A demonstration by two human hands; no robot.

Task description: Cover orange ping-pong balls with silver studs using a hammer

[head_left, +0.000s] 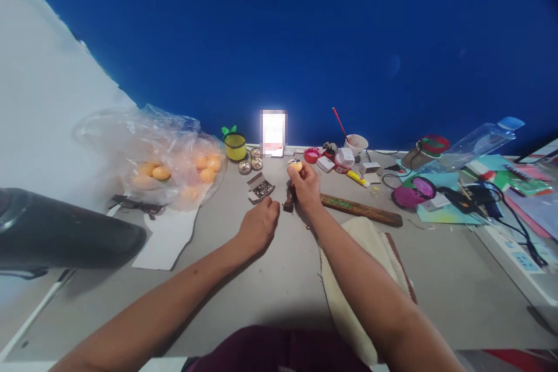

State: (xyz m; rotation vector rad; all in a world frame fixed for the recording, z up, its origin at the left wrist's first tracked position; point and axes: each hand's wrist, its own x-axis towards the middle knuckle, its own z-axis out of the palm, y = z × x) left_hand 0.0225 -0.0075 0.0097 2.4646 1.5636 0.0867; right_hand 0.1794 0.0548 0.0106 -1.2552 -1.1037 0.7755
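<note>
My right hand (308, 189) is closed on a small orange ball (296, 165), whose top has a shiny silvery patch. My left hand (260, 222) rests low over the table with curled fingers; whatever they may pinch is hidden. Just beyond it sits an open small box (262, 188) of shiny metal tacks or studs. Behind the box are several silvery studded balls (244, 167). A hammer lies by my right hand, its dark head (288, 202) between my hands and its wooden handle (366, 209) stretching right under my wrist.
To the left are a plastic bag (174, 168) of orange balls, glasses (137, 206) and a large dark cylinder (70, 229). A bright screen (274, 131) stands by the wall. Cream cloth (364, 267) lies under my right forearm; cups, small boxes, papers and a power strip (521, 256) crowd the right.
</note>
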